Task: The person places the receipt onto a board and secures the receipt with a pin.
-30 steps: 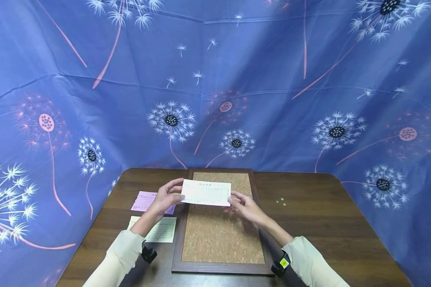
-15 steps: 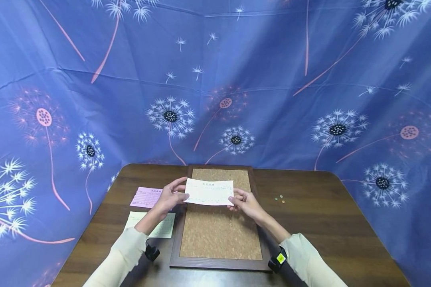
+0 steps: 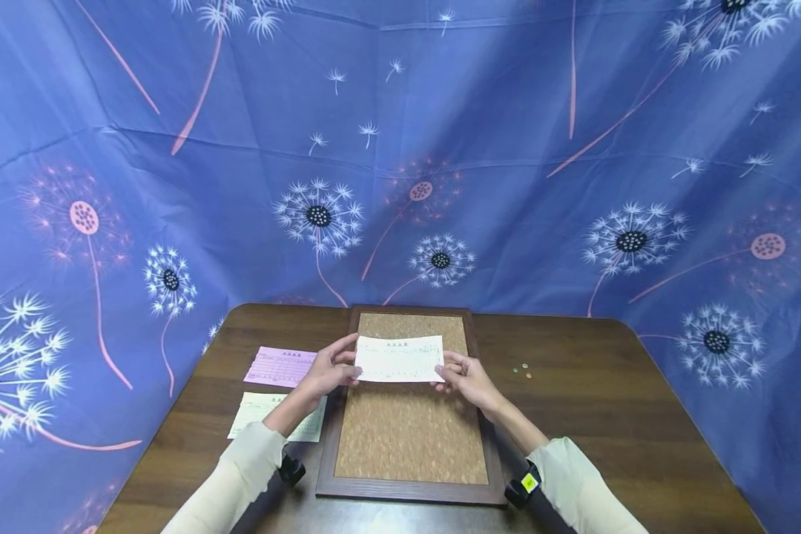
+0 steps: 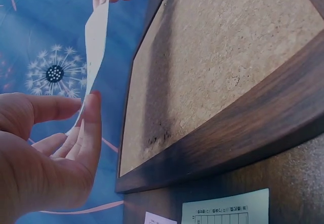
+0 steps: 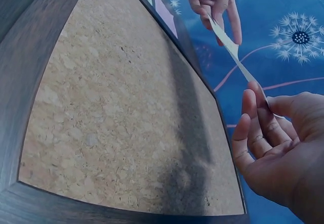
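A white printed paper slip (image 3: 399,360) is held up over the upper part of a cork board (image 3: 410,437) with a dark wooden frame. My left hand (image 3: 330,368) pinches the slip's left end between thumb and fingers. At the other end, my right hand (image 3: 467,380) pinches it the same way. Both wrist views show the slip (image 4: 96,41) edge-on, slightly bent and apart from the cork. Its shadow falls across the board in the right wrist view.
Left of the board lie a pink slip (image 3: 280,366) and a pale green slip (image 3: 256,411), partly behind the left forearm. Several tiny pins or tacks (image 3: 524,366) lie on the wooden table (image 3: 607,430) to the right. A blue dandelion-print cloth (image 3: 507,148) hangs behind.
Both hands have shifted slightly right with the white slip, which stays pinched at both ends. More of the pink slip now shows beside the left hand.
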`<state>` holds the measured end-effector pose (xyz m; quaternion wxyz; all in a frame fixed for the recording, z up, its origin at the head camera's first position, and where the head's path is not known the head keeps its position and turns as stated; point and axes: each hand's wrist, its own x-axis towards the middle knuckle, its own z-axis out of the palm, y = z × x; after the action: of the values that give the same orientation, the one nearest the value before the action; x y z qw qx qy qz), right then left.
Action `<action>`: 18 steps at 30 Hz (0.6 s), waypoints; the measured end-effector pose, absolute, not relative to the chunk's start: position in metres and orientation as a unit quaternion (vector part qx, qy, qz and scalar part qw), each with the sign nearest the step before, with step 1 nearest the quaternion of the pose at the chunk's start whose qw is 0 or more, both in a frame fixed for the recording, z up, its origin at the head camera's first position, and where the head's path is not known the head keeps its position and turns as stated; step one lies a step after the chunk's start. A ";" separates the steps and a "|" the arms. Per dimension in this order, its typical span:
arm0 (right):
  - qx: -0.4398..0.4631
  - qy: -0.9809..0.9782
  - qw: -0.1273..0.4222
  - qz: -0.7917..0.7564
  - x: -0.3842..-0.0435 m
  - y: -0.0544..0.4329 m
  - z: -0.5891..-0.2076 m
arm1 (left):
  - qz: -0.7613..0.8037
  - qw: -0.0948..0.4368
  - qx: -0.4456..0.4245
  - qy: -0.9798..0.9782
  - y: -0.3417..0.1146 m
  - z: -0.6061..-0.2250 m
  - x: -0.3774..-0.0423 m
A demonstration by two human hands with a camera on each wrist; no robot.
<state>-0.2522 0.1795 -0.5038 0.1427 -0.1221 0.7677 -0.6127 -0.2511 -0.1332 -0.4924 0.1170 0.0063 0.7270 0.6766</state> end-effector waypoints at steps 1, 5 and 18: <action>-0.122 0.768 0.143 -0.612 -0.252 0.180 -0.504 | 0.675 0.117 0.006 0.728 -0.132 -0.493 -0.251; -0.119 0.772 0.143 -0.608 -0.251 0.181 -0.505 | 0.670 0.117 0.006 0.733 -0.131 -0.496 -0.252; -0.093 0.776 0.141 -0.608 -0.256 0.187 -0.512 | 0.665 0.111 0.011 0.738 -0.127 -0.501 -0.257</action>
<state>-0.2559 0.1870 -0.5121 0.1412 -0.0933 0.7758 -0.6079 -0.2566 -0.1267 -0.5005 0.1114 0.0114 0.7382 0.6652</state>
